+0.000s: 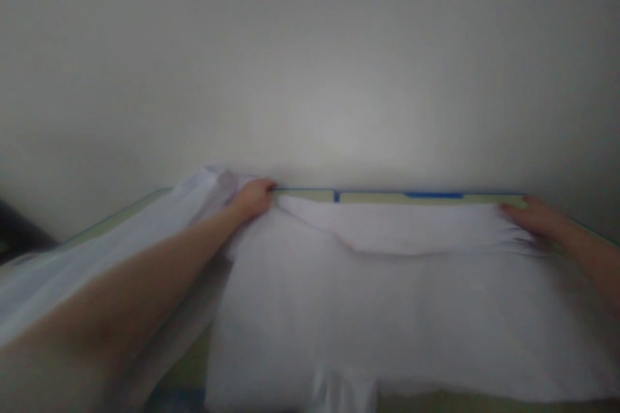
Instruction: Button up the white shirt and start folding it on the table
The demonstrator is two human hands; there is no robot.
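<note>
A large white cloth (387, 310) lies spread across a pale green surface, its far part folded over in a long band. At the far left corner of this band my left hand (256, 199) is closed on the cloth, fingers wrapped round its edge. My right hand (527, 214) grips the far right corner, where the fabric bunches into small creases. More white fabric (159, 219) runs off to the left, behind and beneath my left forearm. Blur hides whether it is one piece with the rest, and the kind of cloth cannot be made out.
The green surface (305, 195) has a thin blue edge and meets a plain grey-white wall (329, 77). A blue strip (433, 195) lies along its far edge. Something shiny and translucent (343, 390) shows at the bottom. A dark object (22, 229) stands at the far left.
</note>
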